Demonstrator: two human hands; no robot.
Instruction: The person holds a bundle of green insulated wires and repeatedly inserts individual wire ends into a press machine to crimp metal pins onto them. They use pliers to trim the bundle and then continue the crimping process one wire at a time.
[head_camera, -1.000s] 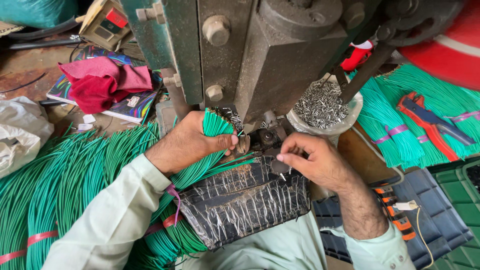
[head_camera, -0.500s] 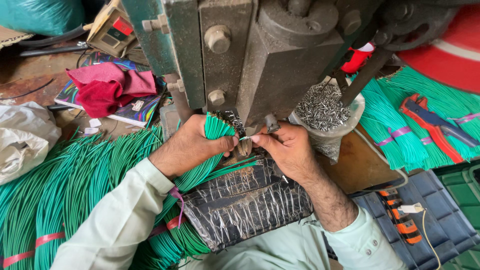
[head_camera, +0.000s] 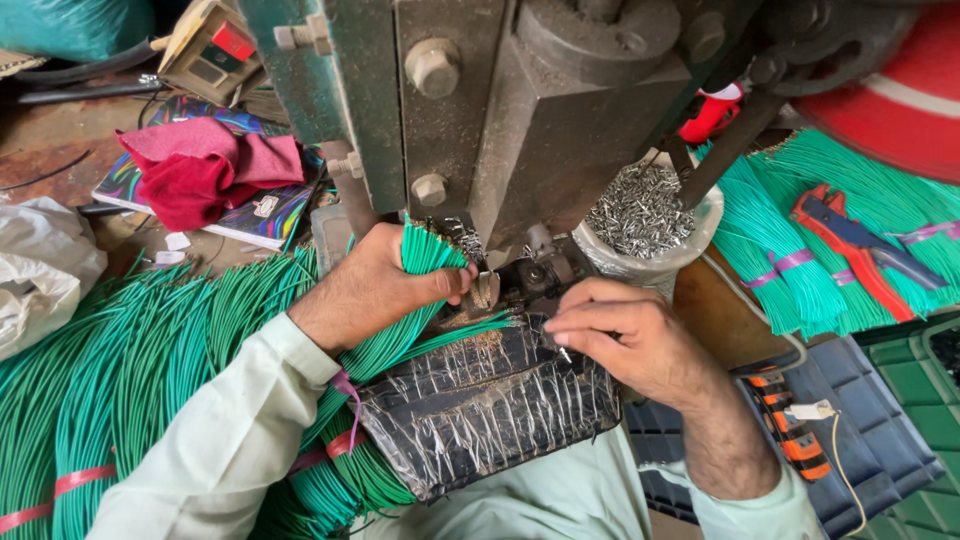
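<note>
My left hand (head_camera: 385, 282) grips a thick bundle of green wires (head_camera: 425, 255), holding its cut ends up against the die of a grey-green press machine (head_camera: 500, 110). My right hand (head_camera: 625, 340) is just right of the die, fingers pinched on something small that I cannot make out. Both hands hover over a black pad wrapped in clear tape (head_camera: 490, 405). A bag of small metal terminals (head_camera: 640, 210) sits behind my right hand.
Long green wires (head_camera: 130, 370) lie in a heap at the left. Tied green wire bundles (head_camera: 790, 260) and a red-and-blue crimping tool (head_camera: 860, 250) are at the right. A red cloth (head_camera: 205, 170) rests on a colourful book. A dark blue crate (head_camera: 860, 450) is at lower right.
My right hand went up to the die beside the left hand, then drew back down and to the right. My left hand stayed on the wire bundle.
</note>
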